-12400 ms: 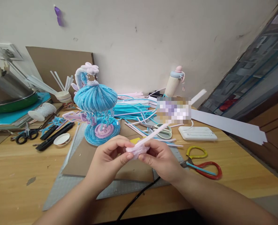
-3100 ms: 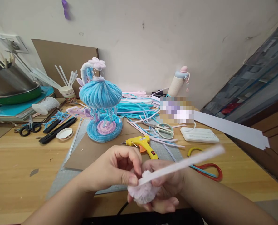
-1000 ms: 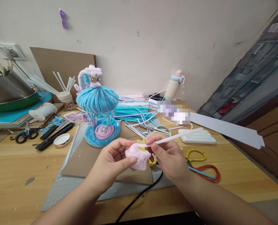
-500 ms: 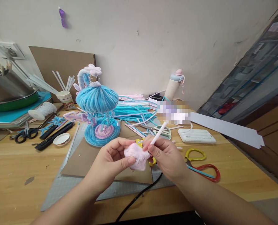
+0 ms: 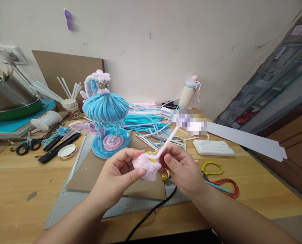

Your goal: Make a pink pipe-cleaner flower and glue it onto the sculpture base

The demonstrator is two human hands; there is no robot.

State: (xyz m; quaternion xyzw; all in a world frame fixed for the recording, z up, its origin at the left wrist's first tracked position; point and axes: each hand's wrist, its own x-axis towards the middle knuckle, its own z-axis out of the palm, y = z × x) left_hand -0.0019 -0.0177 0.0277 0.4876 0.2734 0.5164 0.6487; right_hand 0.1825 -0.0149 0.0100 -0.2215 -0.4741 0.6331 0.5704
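Observation:
My left hand [image 5: 120, 171] pinches a small pale pink fuzzy chenille piece [image 5: 147, 169] between thumb and fingers. From its top a pink pipe cleaner stem [image 5: 169, 139] bends and sticks up to the right. My right hand [image 5: 183, 169] is at the piece's right side, fingers curled behind the stem and the thumb raised apart from it. Below the hands lies a yellow tool [image 5: 166, 175], mostly hidden. Behind them stands a blue chenille jellyfish-like ornament [image 5: 105, 107] with a pink flower on top and a round coiled base [image 5: 97, 147].
Cardboard [image 5: 89, 173] lies on a grey cutting mat [image 5: 56, 210], with a black cord [image 5: 151, 213] crossing. Red-and-yellow-handled scissors [image 5: 233, 186] and a white power bank [image 5: 213, 147] are at the right. Blue pipe cleaners [image 5: 143, 121] are piled behind; black scissors [image 5: 28, 145] lie left.
My right thumb has come off the pink stem, which now shows more of its length and a bend at the base. The pink piece has shifted slightly left and up in my left hand.

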